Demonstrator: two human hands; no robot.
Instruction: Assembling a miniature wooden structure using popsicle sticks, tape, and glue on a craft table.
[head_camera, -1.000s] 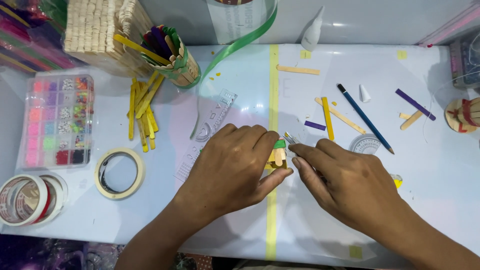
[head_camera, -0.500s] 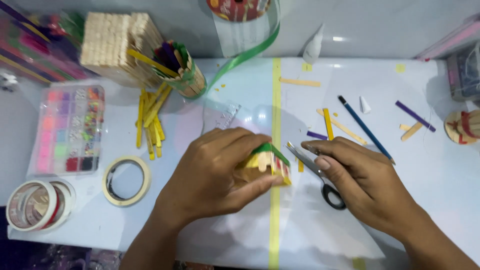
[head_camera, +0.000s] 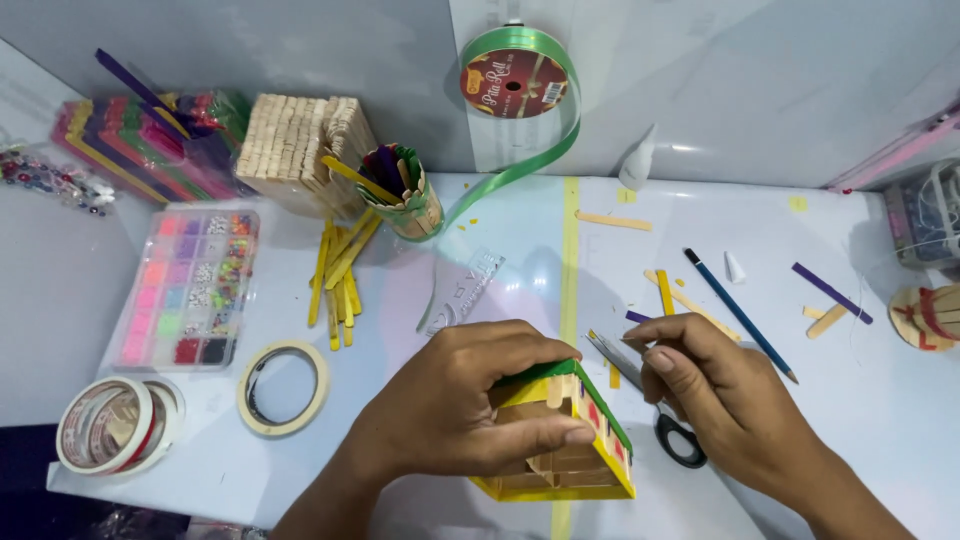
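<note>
Far left edge of the white tabletop (head_camera: 500, 250): two tape rolls (head_camera: 118, 425) stacked close, w/ a bead organiser box (head_camera: 190, 288) behind them and a single masking tape ring (head_camera: 283, 387) just to their right. Further back, a block of plain wooden sticks (head_camera: 300, 150), then loose yellow craft sticks (head_camera: 338, 280) lying beside a small cup of coloured sticks (head_camera: 405, 195). A green ribbon spool (head_camera: 515, 85) leans on the wall, its tail trailing down toward the cup. Front centre, the left hand (head_camera: 465, 410) is clenched over a little stick house (head_camera: 565, 435) w/ yellow walls and green roof, thumb pressed on its side, the base resting on the tabletop near the front edge. Just right of it, the right hand (head_camera: 725, 400) pinches the scissors (head_camera: 650, 400), blades pointing up-left toward the roof, black handle loop under the palm. Beyond that hand: a dark pencil (head_camera: 740, 315), a white glue bottle (head_camera: 638, 160) at the back, a purple stick (head_camera: 830, 292) further right.
</note>
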